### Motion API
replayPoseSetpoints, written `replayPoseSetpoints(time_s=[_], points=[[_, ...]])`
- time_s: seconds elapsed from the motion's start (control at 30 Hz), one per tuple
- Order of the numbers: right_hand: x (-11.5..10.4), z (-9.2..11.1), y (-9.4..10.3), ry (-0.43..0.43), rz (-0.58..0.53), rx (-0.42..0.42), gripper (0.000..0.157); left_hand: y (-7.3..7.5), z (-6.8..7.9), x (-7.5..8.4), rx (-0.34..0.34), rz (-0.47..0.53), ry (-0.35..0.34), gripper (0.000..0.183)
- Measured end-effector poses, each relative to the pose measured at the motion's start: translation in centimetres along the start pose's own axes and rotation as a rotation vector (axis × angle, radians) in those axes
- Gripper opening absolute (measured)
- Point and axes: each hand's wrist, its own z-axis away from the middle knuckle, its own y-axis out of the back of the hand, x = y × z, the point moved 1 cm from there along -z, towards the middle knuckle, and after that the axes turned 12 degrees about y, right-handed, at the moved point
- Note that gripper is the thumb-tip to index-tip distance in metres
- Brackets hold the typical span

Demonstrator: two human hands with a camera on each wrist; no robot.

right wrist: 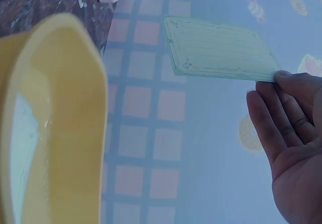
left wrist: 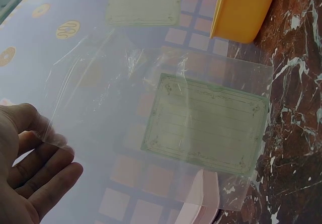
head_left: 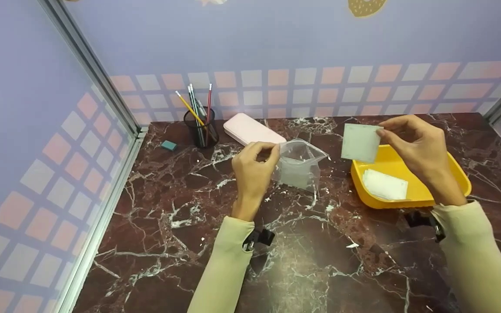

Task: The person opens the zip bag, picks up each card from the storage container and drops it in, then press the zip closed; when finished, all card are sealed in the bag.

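Note:
My left hand [head_left: 254, 167] pinches the upper edge of a clear plastic bag [head_left: 305, 152], whose mouth gapes at the top. Inside the bag, near its bottom, lies a pale green bordered card [left wrist: 209, 123] with ruled lines. Between thumb and fingers my right hand [head_left: 422, 150] pinches another such card [head_left: 360, 142] by one edge, above the left rim of a yellow tray [head_left: 459, 191]. More cards [head_left: 385, 184] lie in a loose pile in that tray. In the right wrist view the held card [right wrist: 221, 48] shows its lined, bordered face.
Behind the bag lies a pink case [head_left: 252, 129]. A black mesh cup [head_left: 202, 132] with several pencils stands at the back left, a teal eraser [head_left: 168, 145] beside it. White scraps [head_left: 352, 245] dot the marbled tabletop [head_left: 181, 269]. Panel walls [head_left: 302, 43] border the table.

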Motion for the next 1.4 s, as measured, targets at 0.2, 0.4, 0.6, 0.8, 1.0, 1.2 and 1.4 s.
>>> replayPoseSetpoints(time_s=[0.2, 0.4, 0.6, 0.8, 1.0, 1.2, 1.4], points=[[-1.7, -0.8, -1.2, 0.058, -0.081, 0.021, 0.014, 0.0, 0.0, 0.0, -0.003, -0.001, 0.002, 0.005], [-2.8, -1.7, -2.2, 0.113, -0.1, 0.028, 0.014, 0.1, -0.1, 0.0, -0.003, 0.0, -0.004, 0.005], [-4.2, -2.6, -3.1, 0.133, -0.106, 0.066, 0.014, 0.1, -0.1, 0.0, 0.001, -0.009, -0.01, 0.005], [-5.4, -3.1, -4.1, 0.137, -0.153, 0.106, 0.015, 0.1, 0.0, 0.0, 0.001, -0.014, -0.005, 0.005], [-6.0, -3.2, -4.9, 0.161, -0.215, 0.113, 0.014, 0.0, 0.0, -0.1, -0.014, 0.005, 0.005, 0.005], [-6.1, -3.1, -5.7, 0.154, -0.252, 0.122, 0.013, 0.0, -0.1, -0.1, -0.012, -0.008, -0.006, 0.005], [-5.9, -2.8, -6.5, 0.153, -0.297, 0.109, 0.013, 0.0, 0.0, -0.2, -0.01, -0.022, -0.013, 0.005]])
